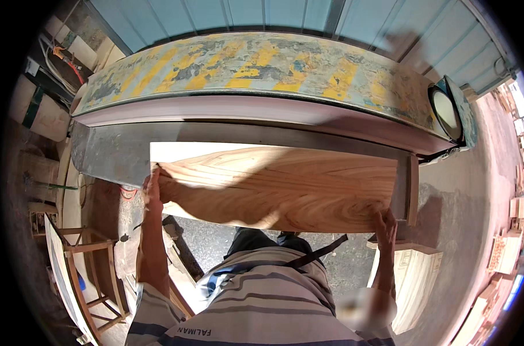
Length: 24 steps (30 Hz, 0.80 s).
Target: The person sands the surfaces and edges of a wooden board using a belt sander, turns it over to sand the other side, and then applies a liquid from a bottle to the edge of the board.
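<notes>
A wide wooden board (285, 187) with swirling brown grain lies level in front of me, over the grey metal table of a long machine. My left hand (152, 190) is closed on the board's left edge, with its thumb on top. At the near right corner my right hand (385, 224) grips the board, its fingers partly hidden underneath. Behind the board runs a pale pink band (262, 112), which looks like a sanding belt. A narrow strip of the grey table (210, 131) shows between the board's far edge and this band.
The machine's worn top (244, 63) has yellow stripes, with a round-ended part (444, 109) at its right. Stacked boards (417, 282) stand low at my right. To my left is a wooden frame stand (95, 259). Blue metal panels (227, 14) rise behind the machine.
</notes>
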Each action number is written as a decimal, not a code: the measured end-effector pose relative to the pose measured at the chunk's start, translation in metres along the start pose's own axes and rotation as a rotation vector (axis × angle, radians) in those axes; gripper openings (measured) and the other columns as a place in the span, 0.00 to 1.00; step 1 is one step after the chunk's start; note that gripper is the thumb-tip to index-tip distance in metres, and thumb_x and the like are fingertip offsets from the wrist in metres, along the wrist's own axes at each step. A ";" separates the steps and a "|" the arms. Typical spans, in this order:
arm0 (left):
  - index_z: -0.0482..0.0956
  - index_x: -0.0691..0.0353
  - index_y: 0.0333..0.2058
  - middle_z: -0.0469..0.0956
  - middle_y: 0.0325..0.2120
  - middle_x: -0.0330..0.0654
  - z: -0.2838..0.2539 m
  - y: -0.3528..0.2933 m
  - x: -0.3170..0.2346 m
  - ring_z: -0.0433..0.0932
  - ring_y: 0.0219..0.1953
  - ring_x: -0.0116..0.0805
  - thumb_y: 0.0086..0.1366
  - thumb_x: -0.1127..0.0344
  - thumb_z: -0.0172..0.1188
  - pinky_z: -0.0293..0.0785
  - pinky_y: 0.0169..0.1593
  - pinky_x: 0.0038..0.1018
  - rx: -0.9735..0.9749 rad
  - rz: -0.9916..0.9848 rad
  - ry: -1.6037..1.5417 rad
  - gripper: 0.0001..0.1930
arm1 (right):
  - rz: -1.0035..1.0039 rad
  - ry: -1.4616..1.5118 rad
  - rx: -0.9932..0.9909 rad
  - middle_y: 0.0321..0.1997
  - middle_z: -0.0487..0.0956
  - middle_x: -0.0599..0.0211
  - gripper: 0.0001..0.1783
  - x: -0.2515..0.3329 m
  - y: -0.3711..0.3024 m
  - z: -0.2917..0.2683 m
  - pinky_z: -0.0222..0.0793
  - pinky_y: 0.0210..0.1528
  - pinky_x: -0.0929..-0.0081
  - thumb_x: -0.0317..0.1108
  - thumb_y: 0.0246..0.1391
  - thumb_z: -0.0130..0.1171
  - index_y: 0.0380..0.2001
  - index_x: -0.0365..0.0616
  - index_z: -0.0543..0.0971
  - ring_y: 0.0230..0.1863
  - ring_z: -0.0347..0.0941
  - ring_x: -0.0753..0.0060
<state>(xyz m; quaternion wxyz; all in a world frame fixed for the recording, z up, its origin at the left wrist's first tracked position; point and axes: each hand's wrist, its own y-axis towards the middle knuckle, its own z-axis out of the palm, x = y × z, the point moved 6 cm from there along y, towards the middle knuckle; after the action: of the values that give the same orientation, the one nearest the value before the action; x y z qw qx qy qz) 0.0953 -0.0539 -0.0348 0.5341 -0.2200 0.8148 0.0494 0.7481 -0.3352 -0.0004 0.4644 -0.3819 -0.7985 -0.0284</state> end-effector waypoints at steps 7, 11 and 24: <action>0.78 0.68 0.40 0.78 0.35 0.51 0.031 0.002 -0.012 0.75 0.37 0.44 0.52 0.44 0.58 0.68 0.44 0.35 0.051 -0.034 0.436 0.29 | -0.047 -0.004 -0.193 0.37 0.77 0.50 0.26 -0.002 0.003 0.001 0.65 0.43 0.65 0.49 0.50 0.56 0.42 0.34 0.74 0.41 0.72 0.60; 0.76 0.69 0.42 0.77 0.40 0.55 0.041 0.006 -0.019 0.74 0.42 0.48 0.52 0.42 0.55 0.68 0.46 0.37 0.117 0.017 0.497 0.32 | 0.035 -0.143 -0.179 0.41 0.75 0.50 0.24 -0.005 0.013 0.000 0.65 0.44 0.64 0.47 0.51 0.55 0.42 0.37 0.76 0.41 0.72 0.52; 0.67 0.65 0.53 0.75 0.32 0.54 -0.053 -0.010 0.077 0.74 0.33 0.43 0.52 0.41 0.58 0.72 0.36 0.35 -0.032 -0.004 0.623 0.37 | -0.288 0.061 -0.474 0.41 0.75 0.62 0.17 -0.025 0.006 0.001 0.66 0.41 0.75 0.37 0.56 0.54 0.45 0.38 0.74 0.37 0.70 0.73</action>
<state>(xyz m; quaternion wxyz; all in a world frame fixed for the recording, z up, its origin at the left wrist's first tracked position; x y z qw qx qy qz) 0.0287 -0.1027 -0.0796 0.2552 -0.2345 0.9380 -0.0087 0.7583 -0.3457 -0.0216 0.3770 -0.3613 -0.8014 -0.2917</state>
